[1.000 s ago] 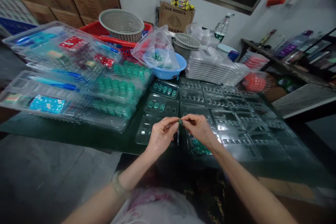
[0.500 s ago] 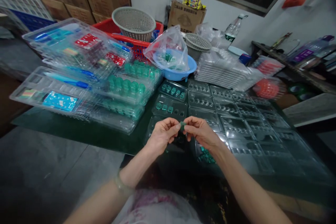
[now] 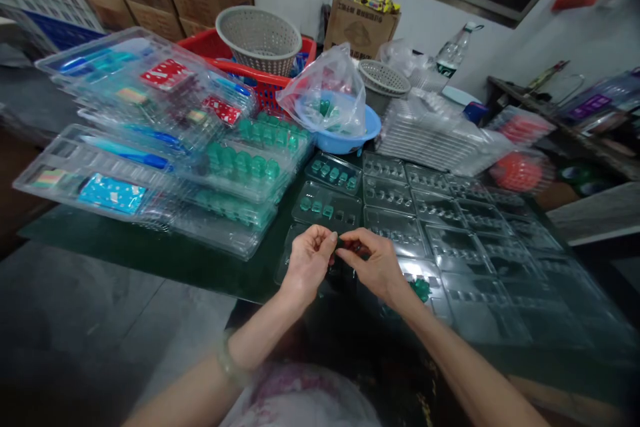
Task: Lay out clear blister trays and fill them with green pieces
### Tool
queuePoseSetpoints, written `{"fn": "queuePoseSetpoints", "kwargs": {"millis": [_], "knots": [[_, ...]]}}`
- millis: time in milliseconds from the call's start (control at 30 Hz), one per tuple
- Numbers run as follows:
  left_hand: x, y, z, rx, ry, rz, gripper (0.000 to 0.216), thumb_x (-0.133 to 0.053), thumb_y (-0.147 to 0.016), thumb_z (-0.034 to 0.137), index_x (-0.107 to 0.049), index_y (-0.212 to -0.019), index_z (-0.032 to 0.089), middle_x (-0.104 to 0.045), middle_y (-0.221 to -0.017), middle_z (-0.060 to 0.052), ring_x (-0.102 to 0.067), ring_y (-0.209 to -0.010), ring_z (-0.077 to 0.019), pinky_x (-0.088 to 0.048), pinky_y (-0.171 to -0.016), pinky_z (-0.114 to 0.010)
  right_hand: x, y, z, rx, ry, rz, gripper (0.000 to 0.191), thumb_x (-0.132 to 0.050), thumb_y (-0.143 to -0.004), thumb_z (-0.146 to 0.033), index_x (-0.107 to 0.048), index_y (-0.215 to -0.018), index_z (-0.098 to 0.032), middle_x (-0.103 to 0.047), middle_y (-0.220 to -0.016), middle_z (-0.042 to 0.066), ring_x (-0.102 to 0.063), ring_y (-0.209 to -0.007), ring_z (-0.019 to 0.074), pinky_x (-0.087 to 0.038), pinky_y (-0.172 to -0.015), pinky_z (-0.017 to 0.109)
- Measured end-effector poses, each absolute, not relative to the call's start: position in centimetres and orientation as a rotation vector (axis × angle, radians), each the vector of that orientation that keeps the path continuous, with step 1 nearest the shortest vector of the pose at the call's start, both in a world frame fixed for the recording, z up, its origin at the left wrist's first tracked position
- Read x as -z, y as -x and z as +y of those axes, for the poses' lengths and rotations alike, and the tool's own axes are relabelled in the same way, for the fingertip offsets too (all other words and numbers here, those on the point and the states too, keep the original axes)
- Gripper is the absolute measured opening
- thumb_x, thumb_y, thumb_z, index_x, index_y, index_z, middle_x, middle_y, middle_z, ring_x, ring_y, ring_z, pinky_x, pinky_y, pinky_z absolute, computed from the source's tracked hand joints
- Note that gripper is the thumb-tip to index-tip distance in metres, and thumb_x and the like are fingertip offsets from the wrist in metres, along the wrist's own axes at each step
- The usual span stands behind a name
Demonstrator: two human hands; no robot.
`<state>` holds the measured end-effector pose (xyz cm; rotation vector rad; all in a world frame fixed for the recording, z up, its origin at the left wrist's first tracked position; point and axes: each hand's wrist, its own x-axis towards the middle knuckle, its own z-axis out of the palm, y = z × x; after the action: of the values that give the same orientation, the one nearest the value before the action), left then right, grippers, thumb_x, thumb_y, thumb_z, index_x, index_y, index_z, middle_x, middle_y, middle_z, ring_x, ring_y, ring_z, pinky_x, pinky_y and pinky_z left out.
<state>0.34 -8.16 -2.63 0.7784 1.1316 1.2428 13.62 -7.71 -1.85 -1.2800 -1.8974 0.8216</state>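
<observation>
Fingertips of my left hand (image 3: 311,257) and my right hand (image 3: 371,259) meet in a pinch over the table's front part. Between them is a small dark green plastic piece (image 3: 341,243), mostly covered by the fingers. Just beyond the hands lies a clear plastic tray (image 3: 350,201) with green translucent pieces in its left wells and bare wells on the right. Behind it, another tray (image 3: 314,180) carries a row of green pieces. A loose heap of green pieces (image 3: 421,289) shows beside my right wrist, partly hidden by the arm.
Rows of clear trays (image 3: 453,247) cover the table's right side. On the left rise stacked blister packs (image 3: 235,230) with pens and green pieces. Behind stand a blue basin (image 3: 373,127) holding a plastic bag, a red basket (image 3: 267,90), a grey colander (image 3: 257,33) and a bottle (image 3: 453,50).
Both hands stay together around the green piece; my right hand has rolled over and its fingers have shifted slightly left. The view has moved a little, and more of the green heap's top shows.
</observation>
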Motion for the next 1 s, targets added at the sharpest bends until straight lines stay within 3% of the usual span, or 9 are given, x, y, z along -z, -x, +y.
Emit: {"fn": "queuePoseSetpoints", "kwargs": {"millis": [200,367,533,667,767,900,1000], "knots": [[1.7,0.6,-7.8,-1.248,-0.828,1.162,0.022,-0.062,-0.072,0.029,-0.055,-0.085,0.014,-0.053,-0.057,0.004,-0.042,-0.04,-0.0052,-0.031,-0.035,-0.015,2.6,-14.5,-3.2,-0.491,1.396,-1.993,0.014,-0.058,-0.074,-0.022,-0.062,-0.087,-0.017,-0.064,-0.076,0.003,-0.057,-0.064,0.013,-0.045,-0.062,0.024],[1.8,1.8,-8.3,-1.195,-0.958,1.221,0.018,-0.062,-0.072,0.029,-0.057,-0.08,0.014,-0.052,-0.056,0.004,-0.04,-0.041,-0.0043,-0.03,-0.037,-0.014,2.9,-13.7,0.5,-0.195,1.663,-2.327,0.016,-0.053,-0.079,-0.028,-0.063,-0.089,-0.019,-0.065,-0.086,0.005,-0.059,-0.075,0.0161,-0.042,-0.067,0.026],[1.9,2.1,-8.9,-1.205,-0.981,1.254,0.016,-0.062,-0.071,0.029,-0.059,-0.075,0.014,-0.052,-0.054,0.004,-0.039,-0.042,-0.0051,-0.028,-0.038,-0.016,2.8,-13.2,1.0,-0.173,1.717,-2.453,0.016,-0.052,-0.08,-0.033,-0.064,-0.08,-0.022,-0.065,-0.079,0.005,-0.059,-0.076,0.0194,-0.039,-0.064,0.027],[1.4,1.9,-9.3,-1.199,-1.026,1.287,0.017,-0.063,-0.069,0.03,-0.061,-0.075,0.014,-0.053,-0.056,0.003,-0.042,-0.046,-0.0068,-0.029,-0.04,-0.017,2.9,-12.6,0.7,-0.14,1.769,-2.462,0.021,-0.047,-0.084,-0.035,-0.062,-0.084,-0.021,-0.063,-0.09,0.008,-0.057,-0.083,0.0214,-0.039,-0.065,0.029],[1.3,1.5,-9.6,-1.154,-1.099,1.293,0.017,-0.062,-0.071,0.029,-0.06,-0.078,0.014,-0.053,-0.057,0.003,-0.044,-0.048,-0.0074,-0.031,-0.041,-0.017,2.3,-12.6,0.5,-0.145,1.773,-2.467,0.024,-0.05,-0.082,-0.038,-0.062,-0.092,-0.02,-0.062,-0.093,0.007,-0.056,-0.088,0.0213,-0.039,-0.067,0.028],[1.7,0.3,-10.0,-1.092,-1.229,1.253,0.02,-0.061,-0.071,0.028,-0.06,-0.085,0.014,-0.056,-0.061,0.001,-0.049,-0.051,-0.0095,-0.035,-0.044,-0.018,-0.3,-16.3,-1.3,-0.229,1.635,-2.305,0.044,-0.058,-0.077,-0.043,-0.053,-0.114,-0.02,-0.062,-0.094,0.004,-0.056,-0.082,0.0173,-0.039,-0.066,0.026],[2.4,-1.2,-10.3,-1.043,-1.359,1.148,0.018,-0.059,-0.073,0.026,-0.06,-0.088,0.015,-0.059,-0.067,-0.001,-0.052,-0.055,-0.0105,-0.04,-0.049,-0.019,-2.2,-20.7,-4.8,-0.215,1.579,-2.278,0.022,-0.055,-0.081,-0.033,-0.061,-0.097,-0.02,-0.062,-0.09,0.003,-0.056,-0.077,0.0149,-0.038,-0.066,0.025]]}}
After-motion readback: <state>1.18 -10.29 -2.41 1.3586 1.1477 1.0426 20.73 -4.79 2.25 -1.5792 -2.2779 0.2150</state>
